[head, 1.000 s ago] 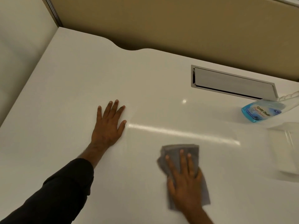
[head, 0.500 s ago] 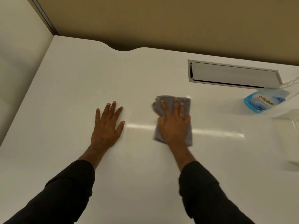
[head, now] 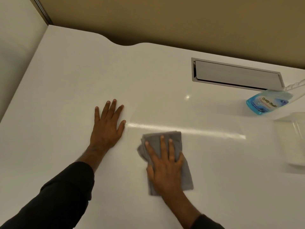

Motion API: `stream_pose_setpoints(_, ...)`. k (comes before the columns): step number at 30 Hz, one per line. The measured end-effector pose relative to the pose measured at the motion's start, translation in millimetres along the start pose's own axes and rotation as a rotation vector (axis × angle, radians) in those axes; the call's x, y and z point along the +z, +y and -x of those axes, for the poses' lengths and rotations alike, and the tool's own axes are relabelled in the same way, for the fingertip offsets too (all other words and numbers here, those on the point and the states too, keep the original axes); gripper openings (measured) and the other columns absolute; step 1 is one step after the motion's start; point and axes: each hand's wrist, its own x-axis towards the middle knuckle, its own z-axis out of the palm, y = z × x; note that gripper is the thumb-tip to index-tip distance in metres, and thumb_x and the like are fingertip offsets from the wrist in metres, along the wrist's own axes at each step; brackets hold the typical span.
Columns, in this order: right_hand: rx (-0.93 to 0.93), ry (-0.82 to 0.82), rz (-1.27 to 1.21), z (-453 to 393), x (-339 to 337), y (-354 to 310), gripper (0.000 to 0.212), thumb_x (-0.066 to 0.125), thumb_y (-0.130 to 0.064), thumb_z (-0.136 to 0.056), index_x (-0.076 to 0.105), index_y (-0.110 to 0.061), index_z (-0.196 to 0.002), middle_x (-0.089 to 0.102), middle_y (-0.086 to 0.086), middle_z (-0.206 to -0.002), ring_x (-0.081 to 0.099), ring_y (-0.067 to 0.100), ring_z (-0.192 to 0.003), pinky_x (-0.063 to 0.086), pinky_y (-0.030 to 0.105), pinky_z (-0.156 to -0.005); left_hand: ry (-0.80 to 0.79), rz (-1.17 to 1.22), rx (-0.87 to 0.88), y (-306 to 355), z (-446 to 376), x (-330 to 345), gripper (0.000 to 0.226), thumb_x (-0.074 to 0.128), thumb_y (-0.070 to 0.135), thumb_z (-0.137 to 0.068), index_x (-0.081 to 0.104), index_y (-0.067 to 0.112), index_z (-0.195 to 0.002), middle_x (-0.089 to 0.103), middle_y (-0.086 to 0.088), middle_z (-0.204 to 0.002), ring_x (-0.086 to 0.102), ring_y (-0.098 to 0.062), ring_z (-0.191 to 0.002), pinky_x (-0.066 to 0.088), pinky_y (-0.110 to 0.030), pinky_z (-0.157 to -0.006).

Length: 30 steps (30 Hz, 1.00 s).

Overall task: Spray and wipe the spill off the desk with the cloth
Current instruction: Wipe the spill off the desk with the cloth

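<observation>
A folded grey cloth (head: 177, 140) lies flat on the white desk (head: 66, 90), near its middle. My right hand (head: 165, 167) presses down on the cloth with its fingers spread over it. My left hand (head: 107, 128) rests flat on the bare desk, fingers apart, just left of the cloth and holding nothing. A spray bottle of blue liquid (head: 267, 103) stands at the far right; its top is cut off by the frame edge. I cannot make out any spill on the glossy surface, only a bright streak of reflected light.
A metal cable flap (head: 236, 75) is set into the desk at the back right. A clear plastic container (head: 292, 139) sits at the right edge. A tan wall runs behind the desk and a pale partition stands on the left.
My right hand has pulled the cloth back toward me from the far position of half a second ago, after pushing it away before that. My left hand has stayed in place.
</observation>
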Motion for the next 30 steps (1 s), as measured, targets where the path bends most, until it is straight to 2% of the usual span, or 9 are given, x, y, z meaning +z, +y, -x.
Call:
stream_pose_setpoints(5, 0.112, 0.035, -0.053, -129, -16, -16, 0.071, 0.039, -0.051, -0.097, 0.009, -0.043, -0.16, 0.009, 0.012, -0.171, 0.01, 0.038, -0.156, 0.019, 0.071, -0.116, -0.014, -0.003, -0.001, 2, 0, -3, 0.061, 0.027, 0.047, -0.098, 0.02, 0.024, -0.154, 0.01, -0.004, -0.164, 0.003, -0.02, -0.151, 0.005, -0.055, -0.12)
stream_pose_setpoints(9, 0.044, -0.041, -0.052, -187, -23, -18, 0.067, 0.039, -0.05, -0.099, 0.011, -0.043, -0.16, 0.006, 0.01, -0.171, 0.006, 0.038, -0.157, 0.016, 0.072, -0.117, -0.011, -0.001, -0.002, 2, 0, -3, 0.06, 0.028, 0.047, -0.098, 0.02, 0.024, -0.153, 0.01, -0.003, -0.164, 0.003, -0.019, -0.151, 0.005, -0.055, -0.12)
stream_pose_setpoints(12, -0.093, -0.047, -0.018, -174, -21, -11, 0.068, 0.038, -0.049, -0.097, 0.012, -0.044, -0.16, 0.006, 0.007, -0.172, 0.006, 0.035, -0.157, 0.016, 0.07, -0.118, -0.004, 0.009, 0.005, 1, 0, -2, 0.06, 0.028, 0.047, -0.098, 0.022, 0.024, -0.153, 0.012, -0.003, -0.164, 0.004, -0.02, -0.151, 0.005, -0.055, -0.12)
stream_pose_setpoints(15, -0.239, -0.023, -0.084, -121, -12, -6, 0.075, 0.04, -0.048, -0.09, 0.01, -0.049, -0.159, 0.004, 0.002, -0.172, 0.005, 0.03, -0.158, 0.013, 0.064, -0.12, 0.004, 0.007, 0.008, 0, 0, -1, 0.06, 0.027, 0.047, -0.098, 0.023, 0.025, -0.153, 0.013, -0.002, -0.164, 0.005, -0.019, -0.151, 0.006, -0.055, -0.12)
stream_pose_setpoints(19, -0.298, -0.006, -0.048, -35, 4, 14, 0.083, 0.05, -0.049, -0.085, 0.011, -0.05, -0.158, 0.002, -0.003, -0.173, 0.006, 0.026, -0.159, 0.008, 0.055, -0.12, 0.002, 0.012, 0.003, 0, 0, 0, 0.06, 0.026, 0.049, -0.097, 0.022, 0.025, -0.153, 0.012, -0.002, -0.164, 0.004, -0.018, -0.151, 0.005, -0.055, -0.12)
stream_pose_setpoints(22, -0.212, -0.019, -0.029, -14, -8, 59, 0.082, 0.05, -0.048, -0.081, 0.02, -0.051, -0.157, 0.012, -0.004, -0.172, 0.017, 0.024, -0.157, 0.02, 0.05, -0.116, 0.003, 0.019, 0.001, 1, 1, -1, 0.06, 0.025, 0.048, -0.098, 0.021, 0.026, -0.153, 0.011, -0.002, -0.164, 0.003, -0.018, -0.151, 0.005, -0.054, -0.12)
stream_pose_setpoints(25, 0.009, 0.01, 0.012, -46, -33, 113, 0.072, 0.041, -0.045, -0.083, 0.031, -0.05, -0.154, 0.021, -0.002, -0.17, 0.024, 0.026, -0.155, 0.031, 0.05, -0.111, 0.013, 0.027, 0.004, 2, 1, -2, 0.06, 0.026, 0.048, -0.098, 0.021, 0.025, -0.153, 0.011, -0.001, -0.164, 0.003, -0.018, -0.151, 0.004, -0.053, -0.12)
stream_pose_setpoints(27, 0.162, 0.026, 0.053, -82, -49, 140, 0.068, 0.035, -0.043, -0.089, 0.025, -0.047, -0.157, 0.021, 0.002, -0.17, 0.024, 0.031, -0.154, 0.035, 0.053, -0.11, 0.021, 0.035, 0.007, 1, 1, -2, 0.06, 0.027, 0.048, -0.097, 0.022, 0.025, -0.153, 0.011, -0.002, -0.164, 0.004, -0.018, -0.151, 0.004, -0.053, -0.12)
stream_pose_setpoints(30, 0.267, -0.005, 0.093, -137, -58, 154, 0.067, 0.039, -0.048, -0.101, 0.009, -0.044, -0.161, 0.014, 0.009, -0.17, 0.019, 0.037, -0.153, 0.033, 0.062, -0.111, 0.019, 0.028, 0.007, 2, 0, -1, 0.061, 0.026, 0.048, -0.097, 0.022, 0.025, -0.153, 0.011, -0.002, -0.164, 0.004, -0.018, -0.151, 0.004, -0.054, -0.12)
